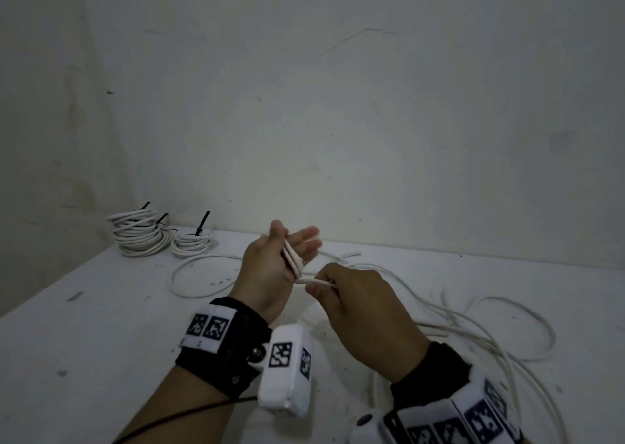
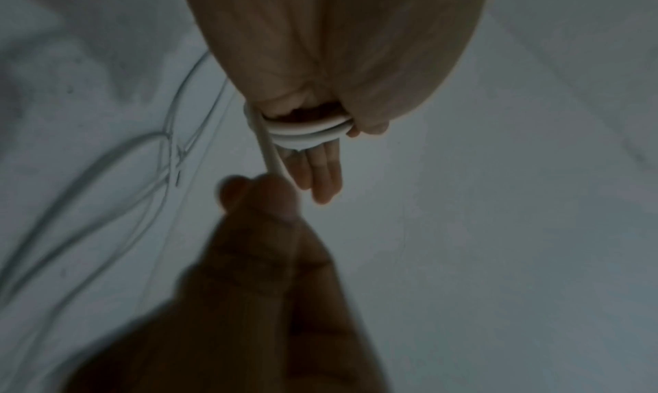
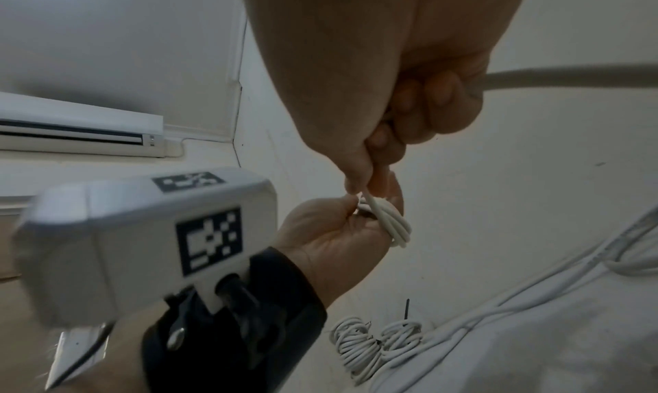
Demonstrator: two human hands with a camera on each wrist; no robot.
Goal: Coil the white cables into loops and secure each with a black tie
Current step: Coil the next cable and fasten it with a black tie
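My left hand [image 1: 267,267] is raised over the table with its fingers [image 2: 322,173] straight. A few turns of white cable [image 1: 293,261] are wound round them, and the thumb holds the turns in place. The same turns [image 2: 306,134] cross the palm in the left wrist view. My right hand [image 1: 355,305] pinches the cable's running strand just below the left hand. The right wrist view shows this pinch [image 3: 359,185] above the wound turns [image 3: 393,226]. The rest of the cable [image 1: 473,328] trails loose on the table to the right.
Two finished white coils [image 1: 138,237] [image 1: 191,245] with upright black ties [image 1: 203,222] stand at the table's far left by the wall. Another loose cable loop [image 1: 189,274] lies before them. The white table [image 1: 84,342] ends at the left. An air conditioner [image 3: 82,134] hangs on the wall.
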